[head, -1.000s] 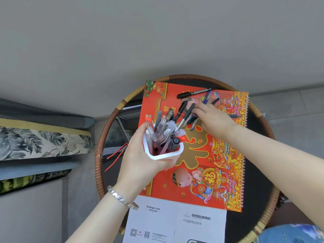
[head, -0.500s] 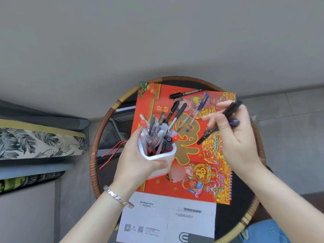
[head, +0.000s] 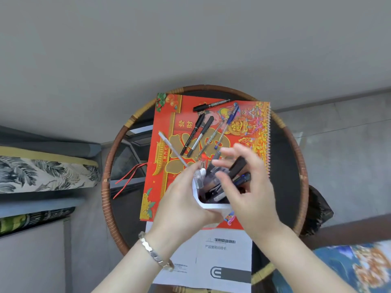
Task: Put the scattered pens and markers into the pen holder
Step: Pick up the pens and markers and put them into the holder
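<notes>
Round and rattan-rimmed, a dark table (head: 289,166) fills the middle of the frame. Nearest, at the bottom, a white printed booklet (head: 224,256) lies on it. Just above, the left hand (head: 182,204), a silver bracelet (head: 155,253) on its wrist, wraps around a white pen holder (head: 208,205) crammed with pens, lifted over a red festive calendar (head: 167,127). The right hand (head: 251,193) hovers over the holder, fingers loosely curled around a black marker (head: 238,166) and a blue pen (head: 243,178) angled into the opening; the grip is blurred. Farther up, loose pens (head: 201,134) lie scattered on the calendar. Leaf-print cushions (head: 42,174) sit at the left edge, grey floor tiles at the right, and a plain grey wall (head: 190,39) fills the top.
</notes>
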The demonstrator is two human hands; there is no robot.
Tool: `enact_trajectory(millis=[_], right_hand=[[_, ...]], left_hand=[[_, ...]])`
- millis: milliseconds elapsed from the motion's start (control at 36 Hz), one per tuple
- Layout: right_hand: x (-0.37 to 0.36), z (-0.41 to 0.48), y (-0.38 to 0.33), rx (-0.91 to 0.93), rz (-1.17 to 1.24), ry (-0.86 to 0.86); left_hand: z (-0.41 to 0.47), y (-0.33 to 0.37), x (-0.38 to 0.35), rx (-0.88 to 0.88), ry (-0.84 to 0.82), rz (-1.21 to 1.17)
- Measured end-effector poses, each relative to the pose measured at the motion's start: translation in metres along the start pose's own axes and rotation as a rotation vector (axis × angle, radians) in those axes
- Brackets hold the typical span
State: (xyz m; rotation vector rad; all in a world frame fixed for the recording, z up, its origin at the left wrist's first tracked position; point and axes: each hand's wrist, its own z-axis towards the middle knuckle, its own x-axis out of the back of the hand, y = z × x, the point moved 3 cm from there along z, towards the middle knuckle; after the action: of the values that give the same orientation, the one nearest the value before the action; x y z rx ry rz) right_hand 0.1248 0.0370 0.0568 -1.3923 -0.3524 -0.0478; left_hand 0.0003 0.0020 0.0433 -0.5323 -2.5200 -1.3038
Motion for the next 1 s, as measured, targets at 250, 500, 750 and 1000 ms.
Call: enact_trajectory(millis=[250,500,750,1000], right_hand=[[0.008,-0.033,0.024,0.233,-0.540,-0.104],[0.016,0.015,0.019,0.077,-0.222,-0.115],[0.014,0.109,0.107,-0.252,-0.900,-0.391],[-0.009,0.116,0.152,-0.193,-1.134,-0.639]], left_hand=[[0.005,0.000,-0.002,-0.041,0.047,0.056],[0.022,-0.012,0.011,-0.001,0.051,-0.094],[0.046,-0.016,0.033,-0.038,0.103,-0.171],[0.054,-0.021,0.048,-0.025,0.180,-0.237]])
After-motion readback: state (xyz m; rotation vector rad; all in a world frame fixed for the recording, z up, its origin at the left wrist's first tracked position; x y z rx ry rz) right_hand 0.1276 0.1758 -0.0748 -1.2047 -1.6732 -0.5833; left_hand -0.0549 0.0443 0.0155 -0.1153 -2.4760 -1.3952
